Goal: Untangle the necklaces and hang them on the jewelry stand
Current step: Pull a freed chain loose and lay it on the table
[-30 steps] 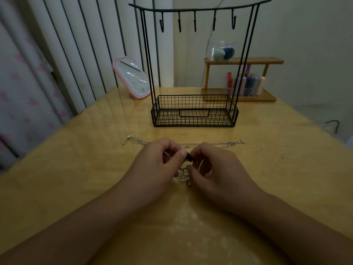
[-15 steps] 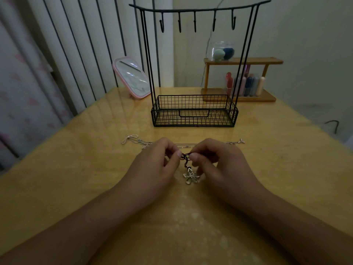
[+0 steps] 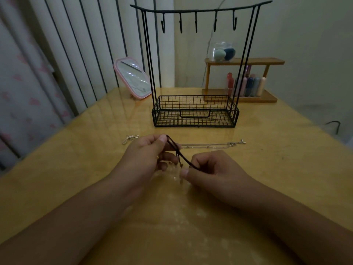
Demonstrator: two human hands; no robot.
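Observation:
A dark cord necklace is stretched between my two hands above the wooden table. My left hand pinches its far end between thumb and forefinger. My right hand pinches the near end, fingers curled. A thin silver chain necklace lies flat on the table just beyond my hands, its other end showing to the left. The black wire jewelry stand stands behind it, with several bare hooks on its top bar. The flower pendant is hidden.
A pink-framed mirror leans at the back left. At the back right, a wooden shelf carries a glass jar and coloured tubes. Curtains and vertical bars line the left side. A dark cable lies off the table's right edge.
My hands have pulled apart, the left one rising away and the right one drawing nearer, so the dark cord is now drawn out between them. The flower pendant seen before is out of sight.

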